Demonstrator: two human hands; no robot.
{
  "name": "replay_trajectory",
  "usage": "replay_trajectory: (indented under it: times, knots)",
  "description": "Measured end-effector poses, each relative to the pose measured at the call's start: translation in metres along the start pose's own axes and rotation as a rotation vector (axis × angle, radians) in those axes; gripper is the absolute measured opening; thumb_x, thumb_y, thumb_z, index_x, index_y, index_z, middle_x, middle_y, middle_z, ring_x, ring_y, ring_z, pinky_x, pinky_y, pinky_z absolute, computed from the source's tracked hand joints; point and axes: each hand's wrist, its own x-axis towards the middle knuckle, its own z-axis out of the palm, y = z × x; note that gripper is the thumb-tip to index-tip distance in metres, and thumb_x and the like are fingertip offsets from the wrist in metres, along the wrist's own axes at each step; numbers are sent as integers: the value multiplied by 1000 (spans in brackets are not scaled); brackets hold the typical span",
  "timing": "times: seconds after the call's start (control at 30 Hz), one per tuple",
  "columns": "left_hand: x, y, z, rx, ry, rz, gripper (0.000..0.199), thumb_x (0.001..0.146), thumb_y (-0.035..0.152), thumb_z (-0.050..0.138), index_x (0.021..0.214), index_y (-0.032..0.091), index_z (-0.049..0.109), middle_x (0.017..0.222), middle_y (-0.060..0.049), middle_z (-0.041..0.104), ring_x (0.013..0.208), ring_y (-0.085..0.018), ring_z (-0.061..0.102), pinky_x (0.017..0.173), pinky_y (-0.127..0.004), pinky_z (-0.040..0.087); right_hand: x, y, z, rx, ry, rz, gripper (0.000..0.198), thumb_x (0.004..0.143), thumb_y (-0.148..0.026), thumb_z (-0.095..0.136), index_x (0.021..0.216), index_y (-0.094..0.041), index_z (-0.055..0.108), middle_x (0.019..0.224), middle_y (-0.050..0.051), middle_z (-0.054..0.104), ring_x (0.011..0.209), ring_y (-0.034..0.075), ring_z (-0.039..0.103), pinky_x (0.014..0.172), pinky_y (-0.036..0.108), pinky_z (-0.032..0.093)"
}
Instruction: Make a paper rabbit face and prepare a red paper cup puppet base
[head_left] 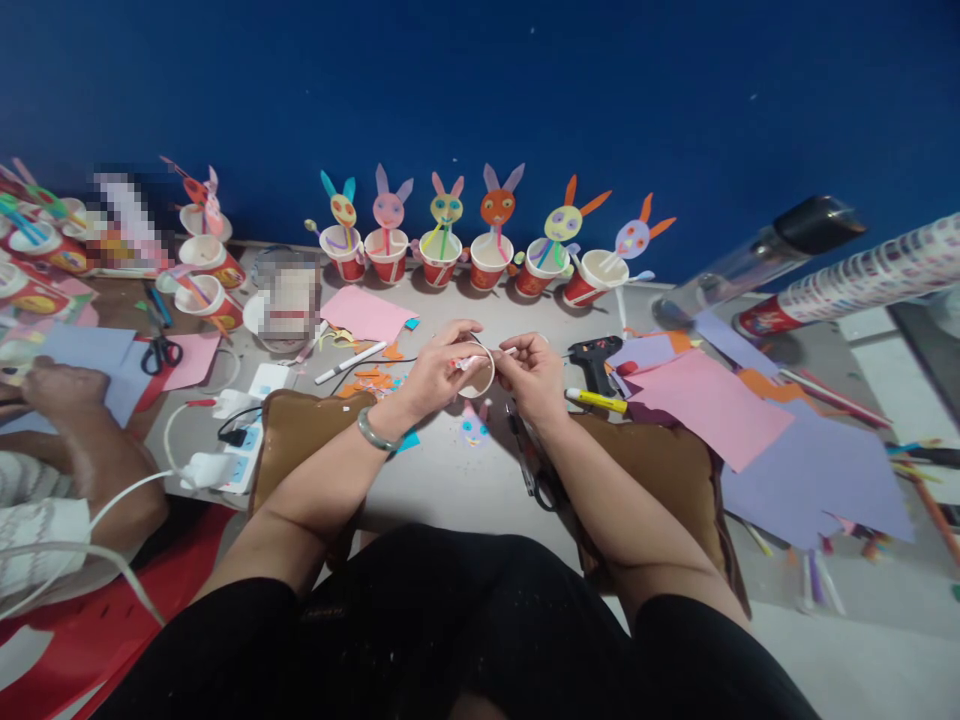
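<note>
My left hand (433,378) is wrapped round a paper cup (478,382), whose open mouth tilts toward me. My right hand (537,382) is at the cup's right rim, thumb and fingers pinched together. A small whitish piece shows between those fingers, too small to name. Just below the cup, a paper rabbit face (474,430) lies on the table. Black-handled scissors (534,465) rest beside my right forearm. To the right of my right hand are a black glue gun (596,362) and a yellow pen-like tool (596,401).
Several red cups with paper rabbits, such as this one (492,262), line the blue wall. Stacked cups (862,265) lean at right by coloured paper (817,470). Brown cushions (307,440) lie under my forearms. A power strip (244,450) and a co-worker's hand (64,390) are left.
</note>
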Motion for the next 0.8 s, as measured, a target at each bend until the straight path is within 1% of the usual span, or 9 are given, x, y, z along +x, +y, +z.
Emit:
replay_trajectory:
  times: [0.1, 0.17, 0.27, 0.33, 0.43, 0.53, 0.63, 0.73, 0.8]
  knots:
    - [2, 0, -4, 15, 8, -51, 29, 101, 40, 56, 96, 19, 76, 124, -13, 65, 116, -22, 63, 100, -40, 54, 4, 3, 2, 205, -48, 146, 41, 61, -42, 90, 82, -22, 61, 51, -10, 53, 41, 5, 39, 40, 20, 30]
    - [3, 0, -5, 31, 5, -58, 29, 101, 39, 56, 95, 18, 75, 122, -13, 66, 118, -23, 62, 101, -40, 53, 7, 3, 2, 312, -83, 229, 42, 58, -40, 92, 82, -20, 64, 56, -8, 56, 43, 3, 38, 40, 18, 29]
    - [2, 0, -4, 43, 38, -57, 25, 100, 36, 57, 94, 18, 75, 120, -12, 68, 118, -23, 63, 104, -41, 51, 9, 2, 1, 439, -125, 326, 40, 56, -34, 92, 83, -18, 67, 63, -7, 60, 46, 1, 36, 40, 14, 28]
    - [2, 0, -4, 56, 53, -82, 23, 99, 35, 59, 95, 18, 74, 120, -12, 68, 118, -23, 63, 104, -41, 51, 10, 1, 1, 480, -154, 369, 37, 56, -31, 91, 79, -17, 66, 65, -6, 59, 47, 0, 33, 39, 14, 28]
    - [1, 2, -3, 70, 52, -113, 21, 99, 34, 59, 96, 19, 74, 121, -12, 67, 118, -23, 62, 105, -42, 50, 9, 2, 1, 465, -169, 388, 33, 58, -31, 88, 76, -17, 65, 65, -6, 59, 47, 1, 31, 38, 15, 27]
    - [1, 3, -4, 43, 7, -113, 22, 99, 33, 58, 95, 19, 74, 126, -12, 65, 119, -23, 61, 107, -42, 49, 6, 4, 2, 385, -122, 332, 31, 60, -35, 86, 74, -19, 63, 61, -6, 58, 45, 2, 33, 39, 17, 27]
    - [2, 3, -3, -1, -68, -104, 24, 99, 34, 58, 89, 18, 73, 130, -13, 62, 121, -23, 60, 108, -42, 49, 0, 4, 3, 191, -48, 166, 28, 64, -34, 85, 71, -22, 60, 53, -7, 53, 44, 5, 37, 42, 20, 30]
    - [3, 3, -1, -53, -113, -105, 25, 100, 34, 57, 84, 18, 70, 124, -13, 65, 127, -24, 58, 108, -41, 49, -6, 3, 3, -21, -15, 4, 23, 66, -27, 84, 71, -23, 63, 54, -7, 54, 47, 7, 41, 46, 20, 32]
    - [4, 2, -1, -78, -120, -109, 25, 100, 33, 55, 85, 18, 69, 118, -12, 67, 128, -24, 58, 107, -40, 50, -7, 1, 4, -14, -3, -3, 24, 65, -27, 84, 73, -23, 62, 55, -7, 54, 47, 6, 40, 45, 21, 31]
